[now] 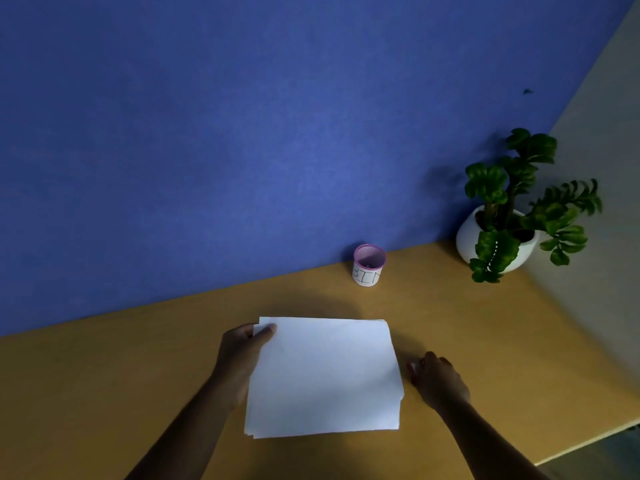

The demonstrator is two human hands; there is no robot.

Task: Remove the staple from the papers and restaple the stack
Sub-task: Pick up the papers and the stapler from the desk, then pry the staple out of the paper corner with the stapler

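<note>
1. A person's left hand pinches the far left corner of a stack of white paper sheets, thumb on top and fingers hidden beneath.
2. The right hand rests curled on the tan wooden desk just beside the stack's right edge; whether it grasps anything cannot be told.
3. The stack lies flat on the desk, its sheets slightly fanned at the near edge.
4. Beyond the stack, against the blue wall, stands a small pink-rimmed mesh cup with a white handwritten label.
5. Farther right of the stack sits a green leafy plant in a round white pot.
</note>
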